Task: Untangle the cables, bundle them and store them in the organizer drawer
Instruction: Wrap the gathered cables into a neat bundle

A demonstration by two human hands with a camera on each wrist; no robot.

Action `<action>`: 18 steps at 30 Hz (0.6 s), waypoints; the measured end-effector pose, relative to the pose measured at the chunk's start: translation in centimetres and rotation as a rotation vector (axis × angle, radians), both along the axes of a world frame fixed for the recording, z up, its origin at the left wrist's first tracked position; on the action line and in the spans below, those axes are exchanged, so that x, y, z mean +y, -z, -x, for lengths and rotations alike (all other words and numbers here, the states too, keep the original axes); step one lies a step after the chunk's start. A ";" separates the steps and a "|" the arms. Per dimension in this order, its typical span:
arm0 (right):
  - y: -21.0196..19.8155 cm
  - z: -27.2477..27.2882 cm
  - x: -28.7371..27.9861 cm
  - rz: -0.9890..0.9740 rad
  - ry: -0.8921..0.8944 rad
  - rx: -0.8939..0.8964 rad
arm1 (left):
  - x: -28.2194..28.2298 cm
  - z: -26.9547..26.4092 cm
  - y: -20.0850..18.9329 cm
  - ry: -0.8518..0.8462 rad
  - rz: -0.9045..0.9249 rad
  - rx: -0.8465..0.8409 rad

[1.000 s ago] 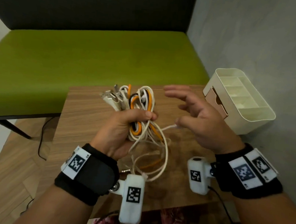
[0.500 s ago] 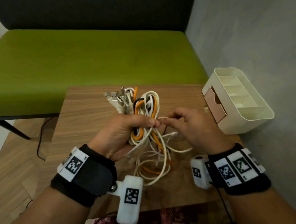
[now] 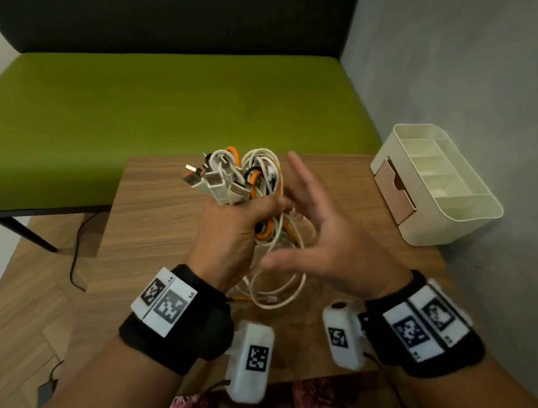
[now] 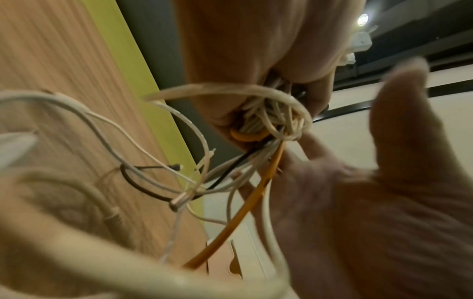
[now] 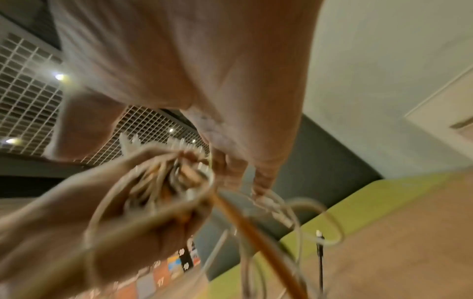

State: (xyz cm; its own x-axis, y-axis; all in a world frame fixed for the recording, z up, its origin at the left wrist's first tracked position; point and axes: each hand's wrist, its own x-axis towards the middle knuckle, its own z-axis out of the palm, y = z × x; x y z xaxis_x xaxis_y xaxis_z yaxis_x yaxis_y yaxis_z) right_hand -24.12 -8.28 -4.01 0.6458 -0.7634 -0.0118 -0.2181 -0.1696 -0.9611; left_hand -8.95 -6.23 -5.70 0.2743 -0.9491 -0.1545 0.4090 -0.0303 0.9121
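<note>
— Clamped in the left hand (image 3: 239,233), the cables (image 3: 256,184) are being held above the table (image 3: 154,229); the right hand (image 3: 325,241) is being kept spread, empty.
— Bundling, seemingly; loose loops need gathering before the organizer (image 3: 447,219), far right.

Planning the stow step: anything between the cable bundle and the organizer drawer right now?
Nothing on the table lies between them, but the right hand, open, hovers on that side of the cable bundle gripped by the left hand. The pink drawer of the organizer looks barely pulled out, and loose loops hang below the bundle.
</note>
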 end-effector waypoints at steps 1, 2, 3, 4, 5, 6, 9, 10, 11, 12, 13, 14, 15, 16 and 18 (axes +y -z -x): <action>0.5 -0.6 0.3 -0.014 -0.020 -0.003 | 0.2 0.3 -0.1 0.030 0.022 0.004; 1.1 -1.0 0.3 -0.016 -0.004 -0.001 | 0.3 0.6 -0.2 0.056 0.032 0.039; 1.7 -1.2 0.2 -0.025 0.041 0.001 | 0.4 0.6 -0.3 0.076 0.031 0.108; 2.1 -1.2 -0.1 -0.025 0.093 0.034 | 0.4 0.6 -0.5 0.100 0.027 0.194; 2.3 -1.1 -0.5 0.007 0.133 0.108 | 0.4 0.3 -0.6 0.124 0.031 0.270; 2.4 -0.9 -0.9 0.068 0.156 0.217 | 0.4 0.0 -0.7 0.146 0.042 0.325; 2.5 -0.4 -1.5 0.206 0.144 0.337 | 0.4 -1.0 -1.0 0.192 0.088 0.435; 2.3 -0.3 -1.6 0.222 0.133 0.328 | 0.4 -1.2 -0.9 0.207 0.092 0.456; 2.3 -0.3 -1.7 0.219 0.124 0.321 | 0.4 -1.3 -1.0 0.218 0.091 0.469; 2.3 -0.4 -1.7 0.204 0.124 0.317 | 0.4 -1.4 -0.9 0.226 0.090 0.472; 2.4 -0.4 -1.8 0.195 0.131 0.322 | 0.3 -1.3 -0.8 0.228 0.088 0.468; 2.4 -0.4 -2.1 0.188 0.136 0.339 | 0.2 -1.2 -0.7 0.222 0.080 0.462; 2.6 -0.3 -2.2 0.181 0.129 0.353 | 0.1 -1.1 -0.7 0.205 0.068 0.451; 2.7 -0.1 -2.3 0.171 0.102 0.362 | -0.1 -1.1 -0.6 0.179 0.053 0.434; 2.6 0.3 -2.0 0.178 0.034 0.400 | -0.5 -1.4 0.0 0.088 0.008 0.370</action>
State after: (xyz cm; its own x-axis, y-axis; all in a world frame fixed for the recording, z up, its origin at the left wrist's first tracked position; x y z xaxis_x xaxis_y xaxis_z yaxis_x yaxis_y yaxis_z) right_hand -24.45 -10.31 -6.64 0.5917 -0.7969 -0.1220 -0.5756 -0.3116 -0.7560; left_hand -7.59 -6.76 -5.69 0.1192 -0.9682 -0.2200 0.7068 -0.0728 0.7036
